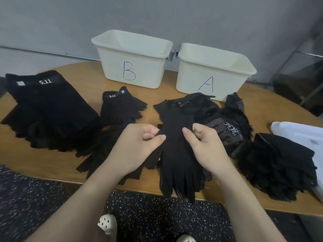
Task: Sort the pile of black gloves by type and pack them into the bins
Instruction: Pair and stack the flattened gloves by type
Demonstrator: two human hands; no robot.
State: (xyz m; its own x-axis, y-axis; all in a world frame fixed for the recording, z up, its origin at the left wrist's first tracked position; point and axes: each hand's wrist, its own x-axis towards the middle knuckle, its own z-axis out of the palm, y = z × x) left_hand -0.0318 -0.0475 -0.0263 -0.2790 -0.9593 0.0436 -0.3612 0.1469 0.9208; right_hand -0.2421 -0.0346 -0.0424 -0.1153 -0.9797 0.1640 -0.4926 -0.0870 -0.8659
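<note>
A plain black full-finger glove [176, 145] lies in the middle of the wooden table [272, 105], fingers hanging over the near edge. My left hand [138, 147] pinches its left edge and my right hand [202, 145] pinches its right edge. Under and behind it lies a pile of dotted-grip gloves [225, 130]. A large stack of gloves marked 5.11 [47, 109] sits at the left, with a smaller 5.11 glove [122, 105] beside it. Two cream bins stand at the back, bin B [132, 62] and bin A [213, 74]; no gloves show inside them.
Another heap of black gloves [279, 166] lies at the right near the table's front edge. A white plastic sheet or bag [300, 137] lies at the far right. More black gloves [103, 151] spread under my left wrist. Speckled dark floor lies below.
</note>
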